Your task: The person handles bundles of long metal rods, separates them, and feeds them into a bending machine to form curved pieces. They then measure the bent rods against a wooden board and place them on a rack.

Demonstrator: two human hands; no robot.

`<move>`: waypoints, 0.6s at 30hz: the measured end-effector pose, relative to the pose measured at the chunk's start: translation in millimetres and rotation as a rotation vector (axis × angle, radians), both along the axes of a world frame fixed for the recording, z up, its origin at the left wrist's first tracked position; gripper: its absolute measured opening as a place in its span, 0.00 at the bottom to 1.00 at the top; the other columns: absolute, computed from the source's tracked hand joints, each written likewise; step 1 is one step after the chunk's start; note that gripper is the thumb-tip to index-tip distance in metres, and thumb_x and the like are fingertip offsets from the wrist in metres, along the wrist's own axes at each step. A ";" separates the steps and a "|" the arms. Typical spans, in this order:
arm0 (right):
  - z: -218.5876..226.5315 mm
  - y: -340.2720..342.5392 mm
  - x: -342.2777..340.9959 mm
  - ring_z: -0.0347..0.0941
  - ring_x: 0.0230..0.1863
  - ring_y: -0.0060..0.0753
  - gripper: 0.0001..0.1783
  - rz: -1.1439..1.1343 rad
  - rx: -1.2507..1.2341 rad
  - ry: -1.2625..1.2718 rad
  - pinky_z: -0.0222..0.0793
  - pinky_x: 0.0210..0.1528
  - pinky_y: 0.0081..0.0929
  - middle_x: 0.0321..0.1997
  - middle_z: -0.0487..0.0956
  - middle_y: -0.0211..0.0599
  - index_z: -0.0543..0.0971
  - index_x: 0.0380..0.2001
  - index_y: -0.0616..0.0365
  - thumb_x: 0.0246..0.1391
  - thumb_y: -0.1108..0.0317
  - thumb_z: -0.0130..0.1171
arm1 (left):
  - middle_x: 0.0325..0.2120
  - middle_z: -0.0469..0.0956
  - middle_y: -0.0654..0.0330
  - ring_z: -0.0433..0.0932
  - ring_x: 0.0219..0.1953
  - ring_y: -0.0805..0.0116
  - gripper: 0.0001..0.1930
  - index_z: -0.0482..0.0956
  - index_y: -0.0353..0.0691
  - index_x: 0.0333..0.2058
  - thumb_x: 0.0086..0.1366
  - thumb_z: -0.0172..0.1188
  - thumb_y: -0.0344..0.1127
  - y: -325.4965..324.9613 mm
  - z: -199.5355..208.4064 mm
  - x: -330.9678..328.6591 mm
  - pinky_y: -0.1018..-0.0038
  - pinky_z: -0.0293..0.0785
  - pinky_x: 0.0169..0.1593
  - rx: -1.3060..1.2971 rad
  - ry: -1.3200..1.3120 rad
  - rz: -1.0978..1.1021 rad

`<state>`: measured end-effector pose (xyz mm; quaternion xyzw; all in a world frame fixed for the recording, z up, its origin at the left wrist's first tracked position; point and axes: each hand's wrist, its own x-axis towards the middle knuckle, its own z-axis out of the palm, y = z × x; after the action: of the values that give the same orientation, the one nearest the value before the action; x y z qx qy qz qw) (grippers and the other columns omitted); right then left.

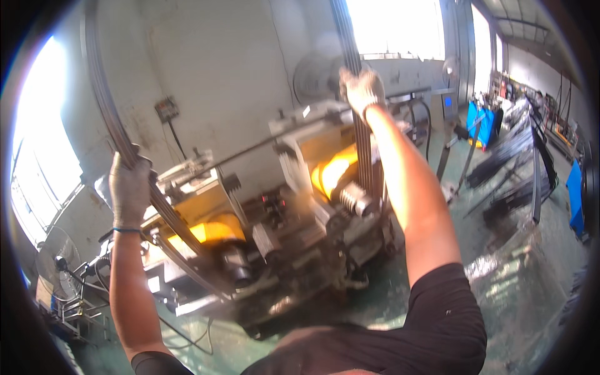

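My left hand [130, 187], in a pale work glove, is closed around a long grooved metal bar [105, 94]. This bar runs from the upper left down past the left half of a machine. My right hand [362, 89], gloved as well, grips a second long grooved metal bar [345, 31], raised at the upper middle. Its lower end comes down beside the machine's right spindle [356, 199]. Whether the two bars join beyond the picture I cannot tell. The machine [294, 240] has two yellow guards, the left guard [215, 231] and the right guard [337, 172].
A standing fan [59, 259] is at the left by the bright window. Another fan [315, 78] stands behind the machine. At the right are a blue bin [481, 122] and stacks of dark metal bars [509, 169] on a green floor [519, 281].
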<state>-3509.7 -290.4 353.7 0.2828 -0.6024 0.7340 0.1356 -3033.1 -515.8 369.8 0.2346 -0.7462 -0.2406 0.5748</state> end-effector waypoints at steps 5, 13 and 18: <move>-6.0 0.7 14.3 0.85 0.29 0.30 0.11 0.023 0.080 -0.070 0.81 0.31 0.33 0.33 0.88 0.40 0.84 0.39 0.61 0.74 0.65 0.66 | 0.39 0.86 0.58 0.87 0.38 0.67 0.18 0.81 0.32 0.58 0.74 0.66 0.33 -19.6 -7.0 28.1 0.69 0.85 0.43 0.021 -0.188 0.064; -35.0 -4.4 -29.3 0.82 0.26 0.28 0.09 0.016 0.072 -0.023 0.78 0.28 0.33 0.34 0.87 0.42 0.82 0.43 0.62 0.76 0.66 0.63 | 0.45 0.92 0.54 0.89 0.52 0.64 0.21 0.89 0.35 0.58 0.78 0.64 0.45 -27.2 -20.5 43.8 0.66 0.76 0.65 0.021 -0.376 0.203; -45.6 1.6 -38.0 0.83 0.28 0.29 0.11 0.039 0.103 0.018 0.78 0.31 0.32 0.35 0.88 0.42 0.84 0.43 0.63 0.76 0.64 0.63 | 0.57 0.90 0.59 0.86 0.61 0.63 0.23 0.85 0.50 0.68 0.85 0.48 0.42 -55.0 -28.2 72.1 0.66 0.72 0.72 -0.340 -0.656 0.313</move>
<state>-3547.7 -288.9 308.0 0.3075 -0.6325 0.7021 0.1119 -2961.0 -570.9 341.6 0.3111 -0.8745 0.0644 0.3666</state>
